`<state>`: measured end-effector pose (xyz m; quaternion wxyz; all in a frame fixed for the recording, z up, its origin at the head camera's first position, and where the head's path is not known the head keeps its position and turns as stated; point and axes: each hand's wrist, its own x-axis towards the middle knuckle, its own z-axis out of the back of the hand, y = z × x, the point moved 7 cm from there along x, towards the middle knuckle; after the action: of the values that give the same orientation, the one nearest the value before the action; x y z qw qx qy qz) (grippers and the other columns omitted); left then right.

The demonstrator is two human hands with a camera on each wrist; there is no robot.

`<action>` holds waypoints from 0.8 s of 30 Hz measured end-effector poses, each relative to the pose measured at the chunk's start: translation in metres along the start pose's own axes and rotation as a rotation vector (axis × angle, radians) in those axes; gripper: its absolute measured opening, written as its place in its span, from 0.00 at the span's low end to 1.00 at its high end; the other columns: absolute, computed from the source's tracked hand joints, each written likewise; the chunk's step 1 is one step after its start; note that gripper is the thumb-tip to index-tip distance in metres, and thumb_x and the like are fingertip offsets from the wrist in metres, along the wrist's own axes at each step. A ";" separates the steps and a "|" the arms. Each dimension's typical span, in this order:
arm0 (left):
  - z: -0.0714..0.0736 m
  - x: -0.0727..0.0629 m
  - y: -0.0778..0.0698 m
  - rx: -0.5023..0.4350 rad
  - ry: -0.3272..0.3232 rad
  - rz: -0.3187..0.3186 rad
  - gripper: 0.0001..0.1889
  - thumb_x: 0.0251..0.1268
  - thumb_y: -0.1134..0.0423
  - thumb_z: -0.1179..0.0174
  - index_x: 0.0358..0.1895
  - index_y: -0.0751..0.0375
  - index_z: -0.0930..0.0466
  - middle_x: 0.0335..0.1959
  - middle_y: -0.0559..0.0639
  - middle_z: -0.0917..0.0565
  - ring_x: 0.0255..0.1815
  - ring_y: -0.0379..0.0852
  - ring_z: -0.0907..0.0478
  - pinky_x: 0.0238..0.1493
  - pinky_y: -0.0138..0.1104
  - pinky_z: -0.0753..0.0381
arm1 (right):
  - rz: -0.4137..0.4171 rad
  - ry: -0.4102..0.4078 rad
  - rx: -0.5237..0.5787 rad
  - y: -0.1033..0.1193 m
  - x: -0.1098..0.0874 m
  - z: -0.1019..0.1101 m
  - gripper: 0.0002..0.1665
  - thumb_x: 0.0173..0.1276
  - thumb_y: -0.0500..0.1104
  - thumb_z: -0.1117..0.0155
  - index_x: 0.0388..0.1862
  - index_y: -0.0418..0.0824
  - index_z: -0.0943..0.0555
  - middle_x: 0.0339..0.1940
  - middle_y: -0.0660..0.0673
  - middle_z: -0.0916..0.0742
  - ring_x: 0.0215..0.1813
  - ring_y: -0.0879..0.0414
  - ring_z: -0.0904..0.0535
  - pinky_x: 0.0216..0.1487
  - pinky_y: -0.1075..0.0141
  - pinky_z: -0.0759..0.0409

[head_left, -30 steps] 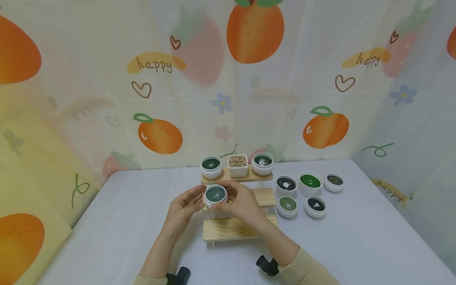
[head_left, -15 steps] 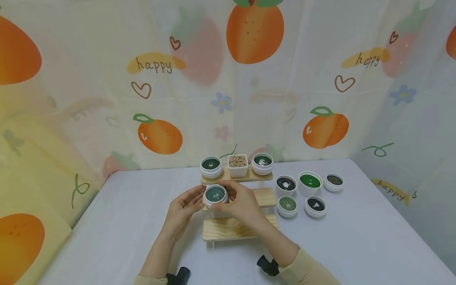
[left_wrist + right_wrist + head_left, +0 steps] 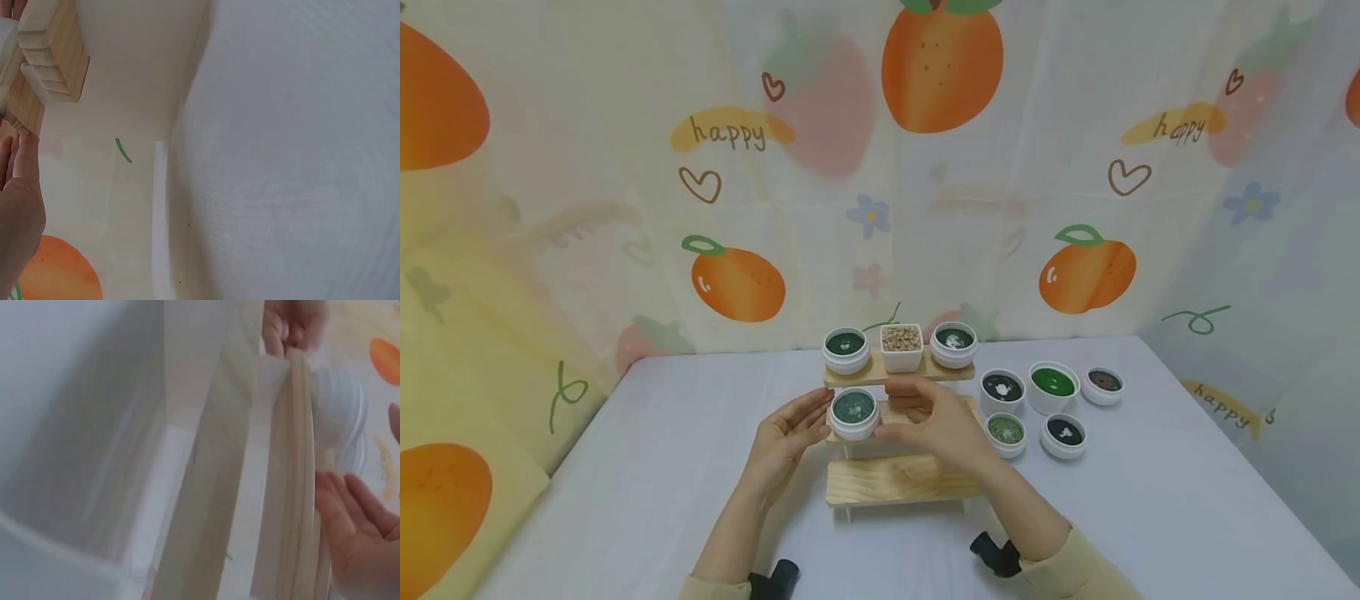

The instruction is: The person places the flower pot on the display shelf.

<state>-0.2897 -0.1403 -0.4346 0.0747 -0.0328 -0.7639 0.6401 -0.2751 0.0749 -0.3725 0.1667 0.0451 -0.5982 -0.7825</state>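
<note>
A round white cup (image 3: 854,414) with a dull green filling stands at the left end of the middle tier of a wooden stepped rack (image 3: 895,481). My left hand (image 3: 787,439) is at the cup's left side, fingers fairly straight; in the left wrist view its fingertips touch the end of a wooden board (image 3: 26,103). To the right of the cup is my right hand (image 3: 936,425), thumb and fingers spread apart with nothing between them. A small gap shows between it and the white cup (image 3: 337,406) in the right wrist view.
On the top tier stand a round cup (image 3: 846,351), a square cup of beige bits (image 3: 902,347) and another round cup (image 3: 953,345). Several filled white cups, among them a bright green one (image 3: 1052,385), stand on the white table (image 3: 1157,500) to the right.
My right hand has let go of the cup and shifted right along the middle tier. The cup and my left hand have stayed in place.
</note>
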 end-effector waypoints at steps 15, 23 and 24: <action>0.001 -0.001 -0.001 0.001 -0.001 -0.009 0.32 0.59 0.81 0.43 0.70 0.76 0.37 0.70 0.66 0.29 0.58 0.31 0.19 0.64 0.25 0.20 | 0.088 0.334 0.032 0.001 -0.020 0.040 0.32 0.59 0.39 0.26 0.64 0.41 0.24 0.65 0.35 0.19 0.66 0.46 0.21 0.68 0.70 0.21; 0.000 0.000 0.000 -0.006 0.010 -0.011 0.32 0.60 0.81 0.43 0.70 0.76 0.38 0.71 0.67 0.30 0.58 0.31 0.19 0.64 0.26 0.20 | 0.167 0.443 0.129 0.000 -0.038 0.083 0.30 0.63 0.29 0.35 0.65 0.29 0.28 0.64 0.35 0.19 0.65 0.47 0.20 0.69 0.72 0.22; 0.000 0.000 0.000 -0.009 0.010 -0.010 0.32 0.60 0.81 0.43 0.70 0.76 0.38 0.71 0.68 0.31 0.58 0.30 0.19 0.64 0.26 0.20 | 0.176 0.435 0.137 0.000 -0.038 0.089 0.30 0.62 0.28 0.35 0.64 0.28 0.28 0.63 0.38 0.18 0.65 0.49 0.20 0.69 0.72 0.22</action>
<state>-0.2901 -0.1403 -0.4345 0.0816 -0.0325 -0.7667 0.6360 -0.2629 0.1687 -0.3530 0.3555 0.1714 -0.6014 -0.6946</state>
